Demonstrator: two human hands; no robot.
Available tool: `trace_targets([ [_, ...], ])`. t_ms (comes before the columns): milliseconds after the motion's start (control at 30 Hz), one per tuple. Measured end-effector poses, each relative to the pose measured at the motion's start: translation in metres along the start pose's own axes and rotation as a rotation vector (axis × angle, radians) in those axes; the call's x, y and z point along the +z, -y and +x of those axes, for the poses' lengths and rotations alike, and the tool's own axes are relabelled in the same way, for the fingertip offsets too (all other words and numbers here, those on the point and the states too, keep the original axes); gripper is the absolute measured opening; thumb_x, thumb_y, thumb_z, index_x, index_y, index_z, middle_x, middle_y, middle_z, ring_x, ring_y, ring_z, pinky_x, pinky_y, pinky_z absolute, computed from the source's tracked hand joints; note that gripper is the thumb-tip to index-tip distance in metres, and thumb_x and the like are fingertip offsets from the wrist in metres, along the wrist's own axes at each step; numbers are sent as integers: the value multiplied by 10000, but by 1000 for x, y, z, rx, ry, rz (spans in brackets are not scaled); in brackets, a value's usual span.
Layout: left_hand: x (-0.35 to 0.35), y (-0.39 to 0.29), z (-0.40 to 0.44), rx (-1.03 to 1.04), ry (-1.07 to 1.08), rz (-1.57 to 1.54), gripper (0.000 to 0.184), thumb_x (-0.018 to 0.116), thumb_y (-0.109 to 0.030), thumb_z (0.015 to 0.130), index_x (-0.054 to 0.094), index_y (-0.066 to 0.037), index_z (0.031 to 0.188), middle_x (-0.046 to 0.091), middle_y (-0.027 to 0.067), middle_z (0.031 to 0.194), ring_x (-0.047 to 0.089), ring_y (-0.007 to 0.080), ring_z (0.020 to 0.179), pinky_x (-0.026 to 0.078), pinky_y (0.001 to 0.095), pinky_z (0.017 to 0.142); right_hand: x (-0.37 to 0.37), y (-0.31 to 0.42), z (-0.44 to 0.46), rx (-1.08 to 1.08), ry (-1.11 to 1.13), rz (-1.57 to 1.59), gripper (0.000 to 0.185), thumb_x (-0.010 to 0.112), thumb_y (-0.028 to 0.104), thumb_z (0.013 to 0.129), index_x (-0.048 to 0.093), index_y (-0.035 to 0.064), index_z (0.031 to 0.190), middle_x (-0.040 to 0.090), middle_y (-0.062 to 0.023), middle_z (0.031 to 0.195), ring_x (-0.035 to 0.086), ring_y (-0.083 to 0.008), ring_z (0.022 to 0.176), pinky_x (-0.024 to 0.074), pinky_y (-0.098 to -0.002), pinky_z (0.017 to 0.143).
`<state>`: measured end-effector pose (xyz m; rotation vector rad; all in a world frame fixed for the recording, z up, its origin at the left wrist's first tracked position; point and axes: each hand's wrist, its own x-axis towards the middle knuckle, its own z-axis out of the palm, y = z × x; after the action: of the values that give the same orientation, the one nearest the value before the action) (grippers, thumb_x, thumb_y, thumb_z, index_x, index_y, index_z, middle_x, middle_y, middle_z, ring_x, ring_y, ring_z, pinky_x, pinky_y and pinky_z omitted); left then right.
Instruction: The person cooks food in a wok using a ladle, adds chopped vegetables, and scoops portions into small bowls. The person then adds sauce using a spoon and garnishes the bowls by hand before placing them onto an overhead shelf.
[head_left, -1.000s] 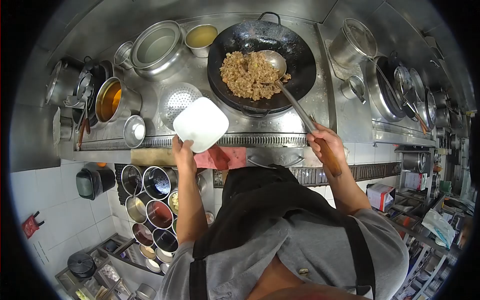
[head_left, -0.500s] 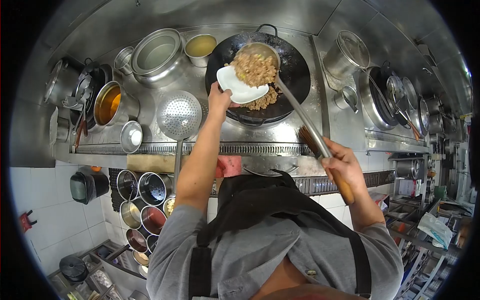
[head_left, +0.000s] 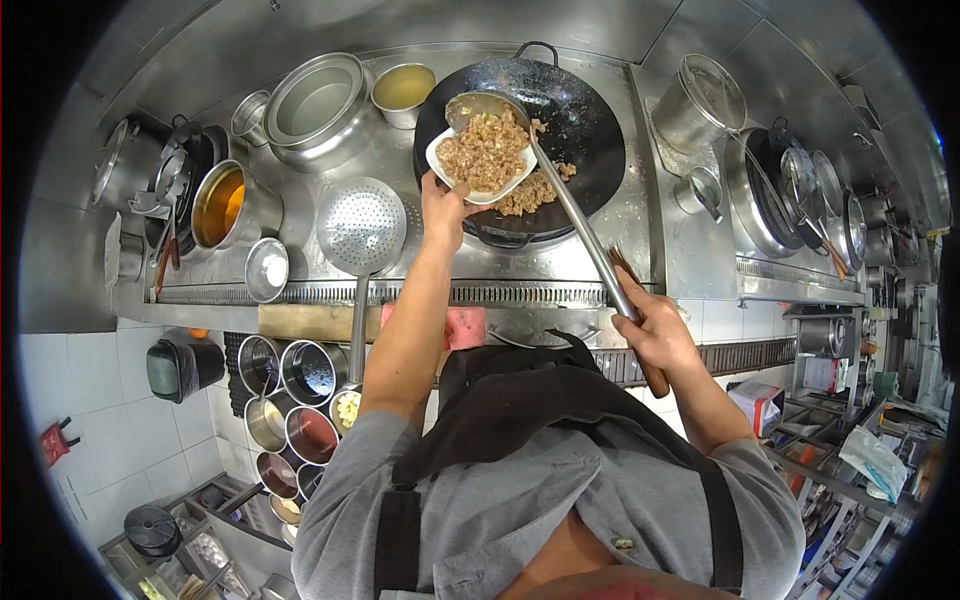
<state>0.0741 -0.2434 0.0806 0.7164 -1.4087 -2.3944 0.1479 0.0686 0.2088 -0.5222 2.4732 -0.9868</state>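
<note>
My left hand (head_left: 445, 208) grips the near left edge of a white square bowl (head_left: 513, 184) held over the left part of a black wok (head_left: 590, 120). Brown fried rice (head_left: 484, 152) is heaped in the bowl. My right hand (head_left: 657, 328) is closed round the wooden handle of a long metal ladle (head_left: 575, 212), whose head lies at the bowl's far side. More rice (head_left: 530, 196) remains in the wok beneath. A bristle brush (head_left: 624, 266) shows just beyond my right hand.
A perforated skimmer (head_left: 361, 225) lies left of my left forearm. Behind it stand a pot of yellow liquid (head_left: 404, 88) and a large lidded pot (head_left: 318, 105). An orange-liquid pot (head_left: 236, 205) is further left. Sauce pots (head_left: 312, 433) stand below the counter edge, and a strainer pot (head_left: 697, 105) at right.
My left hand has carried the bowl from the counter side to above the wok. The ladle has moved rice from the wok into the bowl, and its head has shifted left.
</note>
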Motion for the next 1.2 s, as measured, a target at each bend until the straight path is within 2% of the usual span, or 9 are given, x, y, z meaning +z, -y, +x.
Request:
trace_targets([
  [167,-1,1,5,9,59,9,546,464,105,811,250,27,1307,513,237,1163,640,338,901,614,386,607,-4,-1,-3,-23,30,54,610,647,72,754,448,2,1326,607,-236,820,608,-272,686,473,-320,689],
  [367,-1,0,-5,25,65,66,497,510,80,802,292,61,1248,518,234,1145,635,338,922,605,420,661,1,-21,0,34,-24,133,617,633,55,762,427,-20,1339,580,-175,741,536,-146,627,452,-280,622],
  [467,-1,4,-5,-20,29,44,535,499,96,812,275,21,1293,532,231,1154,647,339,890,608,394,614,12,-31,-3,-179,-135,468,611,629,51,766,428,-27,1338,574,-138,736,493,-106,612,435,-270,583],
  [533,-2,5,-5,-21,40,31,543,498,99,809,273,19,1296,535,233,1153,645,340,896,607,399,614,1,-19,-15,97,19,379,606,632,56,771,433,-19,1339,594,-127,755,494,-110,608,433,-268,578],
  [633,-2,4,-8,-3,56,37,534,508,91,806,279,35,1285,521,233,1159,638,340,912,606,408,637,9,-27,-22,-15,28,243,612,633,58,771,430,-10,1345,599,-133,752,505,-129,591,438,-275,575],
  [667,-2,3,-9,19,60,53,517,518,80,806,288,53,1269,505,232,1167,632,338,922,605,412,661,10,-28,-22,-177,-43,135,607,636,64,769,439,-5,1340,608,-152,766,513,-159,568,445,-285,573],
  [967,-10,9,-9,82,45,56,553,489,106,798,250,15,1289,501,235,1181,620,354,956,603,441,678,2,-21,-24,-92,-33,91,598,635,53,751,458,-20,1317,584,-154,693,550,-177,522,447,-286,544],
  [1133,-21,3,-9,30,43,62,568,488,114,790,259,11,1299,509,234,1182,625,357,948,604,454,679,9,-45,-7,-48,-85,507,618,643,60,777,437,17,1358,559,-28,643,509,-89,534,429,-252,519],
  [1200,-32,2,-14,32,29,55,527,493,113,775,314,20,1262,519,235,1170,637,353,919,612,431,629,-3,-36,9,43,-106,410,612,634,82,779,439,29,1357,582,-62,672,535,-119,555,446,-268,552],
])
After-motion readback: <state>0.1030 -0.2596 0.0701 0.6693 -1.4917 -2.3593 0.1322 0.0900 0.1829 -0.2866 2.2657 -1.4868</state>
